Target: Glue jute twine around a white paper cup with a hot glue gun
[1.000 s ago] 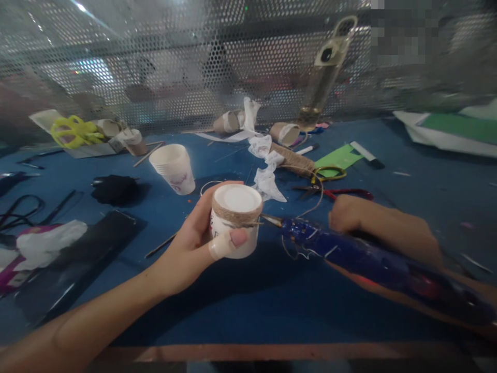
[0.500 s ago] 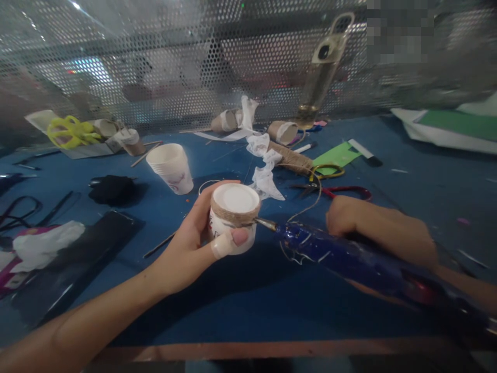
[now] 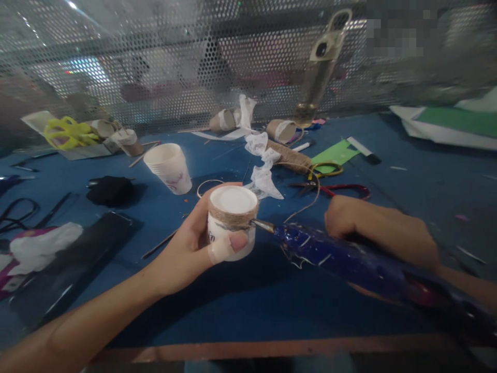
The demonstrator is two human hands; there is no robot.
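Observation:
My left hand [image 3: 198, 238] is closed around an upside-down white paper cup [image 3: 233, 198], a bandage-like wrap on its thumb. A band of brown twine [image 3: 229, 218] circles the cup just under its base, which faces up. My right hand [image 3: 373, 228] is wrapped around a dark blue hot glue gun [image 3: 341, 254], its fingers partly hidden behind the body. The gun's metal nozzle touches or nearly touches the cup just below the twine. From behind the cup, a loose strand of twine [image 3: 316, 194] curves across to the twine roll [image 3: 293, 156].
Scissors with yellow and red handles [image 3: 330, 181] lie beyond my right hand. Stacked paper cups [image 3: 171, 171] stand at left, near a black lump [image 3: 111, 190]. White lace [image 3: 266, 181], green paper [image 3: 334, 155] and a bottle [image 3: 318, 72] sit toward the perforated metal screen [image 3: 174, 62].
The nozzle has come in closer to the cup, just under the twine band. My left hand has turned the cup slightly. The whole view has shifted a little.

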